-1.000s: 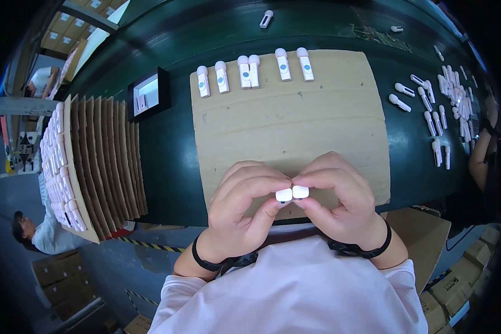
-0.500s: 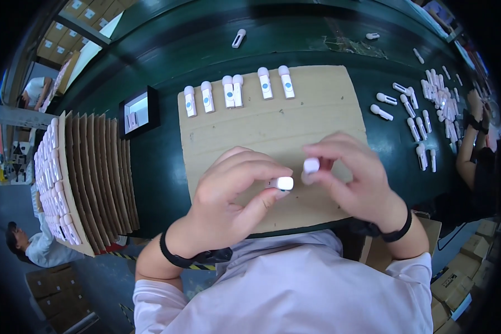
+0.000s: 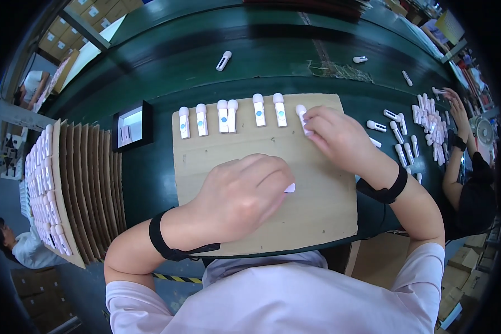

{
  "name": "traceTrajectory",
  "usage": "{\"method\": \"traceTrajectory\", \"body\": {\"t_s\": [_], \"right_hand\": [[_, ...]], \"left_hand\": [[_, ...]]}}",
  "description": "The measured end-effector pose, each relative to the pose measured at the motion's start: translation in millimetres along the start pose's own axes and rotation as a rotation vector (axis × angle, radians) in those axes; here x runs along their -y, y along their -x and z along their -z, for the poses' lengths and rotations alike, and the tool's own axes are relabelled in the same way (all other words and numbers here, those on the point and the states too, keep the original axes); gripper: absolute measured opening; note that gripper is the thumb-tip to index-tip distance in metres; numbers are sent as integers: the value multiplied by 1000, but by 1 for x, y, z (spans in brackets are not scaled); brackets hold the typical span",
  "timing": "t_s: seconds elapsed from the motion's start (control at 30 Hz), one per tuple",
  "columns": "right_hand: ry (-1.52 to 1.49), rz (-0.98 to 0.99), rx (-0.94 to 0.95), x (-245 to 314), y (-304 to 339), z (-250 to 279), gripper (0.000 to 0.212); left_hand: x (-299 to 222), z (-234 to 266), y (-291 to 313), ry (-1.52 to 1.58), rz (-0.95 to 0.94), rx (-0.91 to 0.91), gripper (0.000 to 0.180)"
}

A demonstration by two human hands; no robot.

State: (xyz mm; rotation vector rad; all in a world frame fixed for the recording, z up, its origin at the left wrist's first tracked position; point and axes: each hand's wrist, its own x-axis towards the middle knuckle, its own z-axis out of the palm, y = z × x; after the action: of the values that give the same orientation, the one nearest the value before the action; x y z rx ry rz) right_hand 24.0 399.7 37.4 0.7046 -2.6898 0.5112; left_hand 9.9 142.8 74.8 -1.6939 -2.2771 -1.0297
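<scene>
A brown cardboard sheet [image 3: 250, 150] lies on the dark green table. Along its far edge stands a row of several small white devices with blue dots [image 3: 226, 116]. My right hand [image 3: 337, 136] reaches to the sheet's far right corner and grips one white device [image 3: 301, 113] at the end of that row. My left hand [image 3: 245, 195] hovers over the middle of the sheet, fingers curled around another white device [image 3: 289, 188] whose tip pokes out on the right.
Stacked cardboard sheets loaded with white devices [image 3: 61, 183] stand at the left. A small black-framed screen [image 3: 132, 125] sits beside the sheet. Loose white devices [image 3: 423, 119] lie at the right, where another person's hand [image 3: 453, 106] works. A stray device [image 3: 224, 60] lies far back.
My hands have parted. The right hand carried its white device up and right to the end of the row; the left stays low over the sheet with the other device.
</scene>
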Motion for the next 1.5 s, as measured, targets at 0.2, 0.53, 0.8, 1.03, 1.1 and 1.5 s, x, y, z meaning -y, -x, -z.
{"method": "traceTrajectory", "body": {"t_s": [0.2,0.53,0.8,1.03,1.1,1.5], "right_hand": [[-12,9,108,-7,-2,-2,17],[-463,-292,185,-1,-13,15,16],[-1260,-641,395,9,-11,32,18],[-633,-615,259,-46,-26,27,20],[-484,-623,275,-58,-33,23,20],[-330,-558,372,-68,-52,9,26]], "left_hand": [[1,4,-11,-149,-168,82,23],[0,-14,-23,-337,-369,69,21],[0,-25,-31,-331,-420,52,23],[8,1,-15,-130,-164,164,22],[12,12,-9,-114,-104,182,21],[84,73,-7,72,360,-34,10]]}}
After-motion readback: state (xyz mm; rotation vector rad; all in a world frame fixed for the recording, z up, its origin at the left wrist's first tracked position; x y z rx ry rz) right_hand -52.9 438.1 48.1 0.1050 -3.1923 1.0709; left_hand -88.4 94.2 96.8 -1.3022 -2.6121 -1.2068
